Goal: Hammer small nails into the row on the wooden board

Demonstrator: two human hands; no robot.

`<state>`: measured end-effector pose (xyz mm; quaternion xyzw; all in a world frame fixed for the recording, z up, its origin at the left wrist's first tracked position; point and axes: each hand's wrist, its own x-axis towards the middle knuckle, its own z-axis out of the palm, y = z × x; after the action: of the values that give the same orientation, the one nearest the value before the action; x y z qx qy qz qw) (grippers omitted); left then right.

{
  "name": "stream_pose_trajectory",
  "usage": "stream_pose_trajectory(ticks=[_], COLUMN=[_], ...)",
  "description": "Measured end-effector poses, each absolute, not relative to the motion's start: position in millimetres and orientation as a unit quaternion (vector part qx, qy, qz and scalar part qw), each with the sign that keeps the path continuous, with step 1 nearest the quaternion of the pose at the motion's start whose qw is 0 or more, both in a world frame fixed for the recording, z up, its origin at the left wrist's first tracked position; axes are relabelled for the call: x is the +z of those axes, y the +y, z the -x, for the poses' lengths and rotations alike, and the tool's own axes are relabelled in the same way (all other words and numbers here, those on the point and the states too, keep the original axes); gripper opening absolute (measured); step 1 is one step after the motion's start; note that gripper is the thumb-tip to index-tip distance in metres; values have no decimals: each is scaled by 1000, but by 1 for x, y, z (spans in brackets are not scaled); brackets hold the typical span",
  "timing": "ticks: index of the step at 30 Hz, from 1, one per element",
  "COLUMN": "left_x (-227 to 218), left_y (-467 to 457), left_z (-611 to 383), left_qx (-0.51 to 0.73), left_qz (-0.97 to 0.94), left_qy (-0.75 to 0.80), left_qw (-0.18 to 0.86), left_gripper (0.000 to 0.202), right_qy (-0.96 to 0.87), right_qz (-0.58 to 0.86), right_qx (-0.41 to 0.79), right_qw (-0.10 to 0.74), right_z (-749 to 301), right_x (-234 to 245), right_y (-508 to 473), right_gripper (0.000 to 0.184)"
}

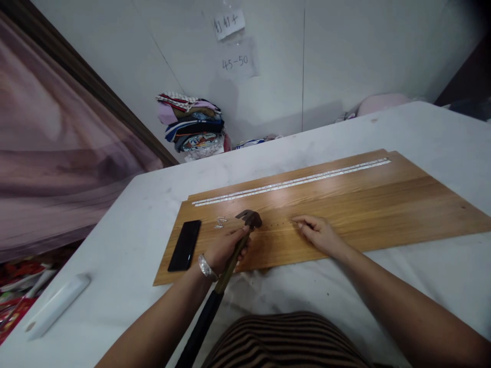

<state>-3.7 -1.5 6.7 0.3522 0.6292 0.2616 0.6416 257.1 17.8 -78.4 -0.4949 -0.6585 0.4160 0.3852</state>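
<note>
My left hand [226, 248], with a silver bracelet at the wrist, is closed round a claw hammer [251, 219] high on the handle, just below its head. The hammer's dark grip slants down toward my body. On the wooden board [345, 204], a short row of small dark dots [280, 224] runs between the hammer head and my right hand [316, 234]. The right hand's index finger and thumb come close together at the board's surface; anything between them is too small to make out. Left of the hammer lie several small silvery nails [220, 222].
A black phone [184, 245] rests on the board's left end. Two pale marked strips [291, 182] run along its far side. The board lies on a white-covered table [153, 204]. Folded clothes [195, 122] are stacked by the wall. A white object [59, 304] lies near the left edge.
</note>
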Motion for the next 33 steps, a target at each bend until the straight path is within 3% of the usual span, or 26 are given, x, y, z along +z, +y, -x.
stream_pose_trajectory(ticks=[33], left_x=[6], left_y=[0], left_z=[4], left_qx=[273], left_qz=[-359], left_qy=[620], left_qw=[642], left_gripper=[49], right_qy=[-669], right_qz=[492], right_qx=[409], right_qw=[378], right_z=[-257], right_x=[-83], right_y=[19], right_gripper=[34])
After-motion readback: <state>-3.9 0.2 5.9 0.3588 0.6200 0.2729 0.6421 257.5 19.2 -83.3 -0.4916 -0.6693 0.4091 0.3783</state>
